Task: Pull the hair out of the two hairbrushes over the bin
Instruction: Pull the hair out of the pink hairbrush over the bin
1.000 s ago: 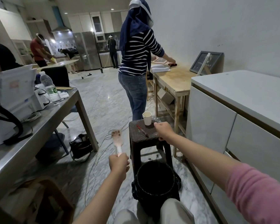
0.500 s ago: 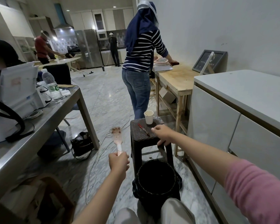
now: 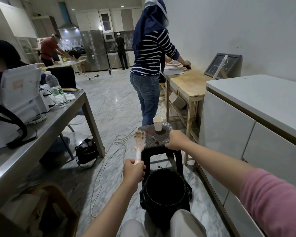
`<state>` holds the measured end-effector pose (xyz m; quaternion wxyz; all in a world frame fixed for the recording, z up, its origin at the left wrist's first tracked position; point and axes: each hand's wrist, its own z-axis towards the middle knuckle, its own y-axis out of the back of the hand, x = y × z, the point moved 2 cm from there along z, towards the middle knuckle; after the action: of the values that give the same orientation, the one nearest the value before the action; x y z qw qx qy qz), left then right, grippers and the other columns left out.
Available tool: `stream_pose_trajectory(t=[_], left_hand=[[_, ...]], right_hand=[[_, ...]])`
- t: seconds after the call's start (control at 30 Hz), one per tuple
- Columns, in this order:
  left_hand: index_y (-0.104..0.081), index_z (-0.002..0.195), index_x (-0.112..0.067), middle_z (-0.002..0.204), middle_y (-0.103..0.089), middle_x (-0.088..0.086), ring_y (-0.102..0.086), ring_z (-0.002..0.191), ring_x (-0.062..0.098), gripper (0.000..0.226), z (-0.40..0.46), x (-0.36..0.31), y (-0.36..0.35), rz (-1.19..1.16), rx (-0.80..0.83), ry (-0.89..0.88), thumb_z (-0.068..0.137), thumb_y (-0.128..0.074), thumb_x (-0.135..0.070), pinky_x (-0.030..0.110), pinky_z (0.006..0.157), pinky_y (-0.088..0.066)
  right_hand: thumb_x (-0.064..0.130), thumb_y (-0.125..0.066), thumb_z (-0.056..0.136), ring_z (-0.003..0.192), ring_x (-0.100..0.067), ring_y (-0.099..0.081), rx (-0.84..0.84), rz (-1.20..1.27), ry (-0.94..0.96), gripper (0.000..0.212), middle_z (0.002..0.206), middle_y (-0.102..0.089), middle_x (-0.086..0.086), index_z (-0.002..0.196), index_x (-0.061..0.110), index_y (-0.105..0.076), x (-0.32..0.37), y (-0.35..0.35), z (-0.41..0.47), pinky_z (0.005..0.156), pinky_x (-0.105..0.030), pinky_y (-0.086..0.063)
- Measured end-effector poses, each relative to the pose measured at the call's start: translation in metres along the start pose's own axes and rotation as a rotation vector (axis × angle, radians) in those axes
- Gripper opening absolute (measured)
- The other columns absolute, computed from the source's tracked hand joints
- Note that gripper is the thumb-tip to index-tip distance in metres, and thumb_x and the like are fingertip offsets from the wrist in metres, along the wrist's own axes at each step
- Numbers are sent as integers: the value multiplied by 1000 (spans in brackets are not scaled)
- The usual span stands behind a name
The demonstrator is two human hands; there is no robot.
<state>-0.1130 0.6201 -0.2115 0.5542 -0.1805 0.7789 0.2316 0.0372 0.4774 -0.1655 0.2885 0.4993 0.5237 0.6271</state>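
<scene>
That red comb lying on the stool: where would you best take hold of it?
Take the red comb by its upper, far end, pinching from above. It lies flat and slanted on the stool, and its near end sits close to the right hand.

— Where is the hairbrush?
— Upright, pale pink handle down, its bristle head matted with brown hair, just left of the stool.
— And the bin?
— Black, round, open-topped, on the floor below the brush. A small brown hair clump lies on the floor beyond its rim.
</scene>
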Motion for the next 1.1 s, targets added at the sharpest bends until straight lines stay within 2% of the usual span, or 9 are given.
stream_pose_trajectory(t=[0.1, 0.17, 0.23, 0.33, 0.53, 0.73, 0.83, 1.03, 1.1], left_hand=[[-44, 100, -8, 84, -61, 9, -49, 58, 17, 12, -2, 0, -3, 24, 24, -8, 93, -53, -11, 27, 49, -37], [-44, 99, -8, 86, -63, 10, -50, 58, 18, 12, -4, 1, -6, 37, 39, -21, 92, -54, -11, 27, 49, -37], [-44, 94, -10, 85, -63, 12, -49, 57, 18, 11, -7, 1, -8, 46, 53, -46, 91, -54, -10, 27, 48, -36], [-41, 83, -14, 80, -60, 14, -46, 53, 19, 16, -11, 1, -12, 66, 36, -148, 88, -55, -9, 26, 46, -35], [-46, 83, -11, 59, -50, 4, -40, 43, 17, 16, -20, 2, -1, 107, -128, -360, 86, -62, -10, 25, 46, -32], [-45, 77, -17, 59, -49, 3, -39, 42, 15, 22, -22, 0, 0, 91, -178, -405, 85, -64, -10, 23, 44, -31], [-48, 83, -12, 62, -51, 3, -42, 44, 14, 17, -23, -1, 1, 139, -188, -437, 86, -64, -11, 19, 38, -31], [-48, 90, -7, 69, -52, 2, -47, 53, 17, 16, -18, -3, -6, 232, -195, -434, 87, -61, -16, 26, 47, -35], [-47, 88, -9, 70, -53, 2, -48, 55, 19, 15, -15, 0, -8, 192, -204, -356, 87, -60, -16, 28, 51, -38]], right_hand=[[33, -75, 77, 78, -21, -59, -62, 273, 53, 32, 76, -59, -3, 72, 9, -54, 8, 0, 5, 59, -28, -43], [37, -80, 72, 93, -19, -61, -56, 479, 102, 43, 98, -64, -5, 100, 9, -62, 17, 2, 3, 77, -28, -49], [37, -83, 69, 114, -19, -56, -34, 557, 156, 72, 126, -59, -5, 129, 11, -55, 25, 3, 1, 89, -25, -44], [35, -83, 69, 120, -18, -55, -61, 579, 182, 84, 137, -55, -7, 141, 11, -46, 34, 2, 1, 89, -21, -40], [26, -84, 70, 90, -10, -60, -184, 699, 216, 56, 101, -70, -5, 121, 10, -66, 48, 12, -3, 71, -15, -43], [20, -81, 73, 77, -14, -68, -344, 691, 172, 29, 85, -75, -8, 97, 4, -76, 58, 20, 0, 74, -30, -55], [17, -74, 80, 57, -4, -50, -391, 609, 179, 16, 63, -60, 0, 83, 1, -75, 60, 22, 0, 54, -18, -37], [11, -64, 86, 72, -17, -51, -438, 606, 91, 12, 83, -67, -13, 84, 1, -70, 59, 12, 0, 55, -20, -31], [9, -61, 87, 75, -18, -52, -446, 608, 69, 10, 88, -67, -15, 83, 2, -68, 58, 10, 0, 64, -22, -35]])
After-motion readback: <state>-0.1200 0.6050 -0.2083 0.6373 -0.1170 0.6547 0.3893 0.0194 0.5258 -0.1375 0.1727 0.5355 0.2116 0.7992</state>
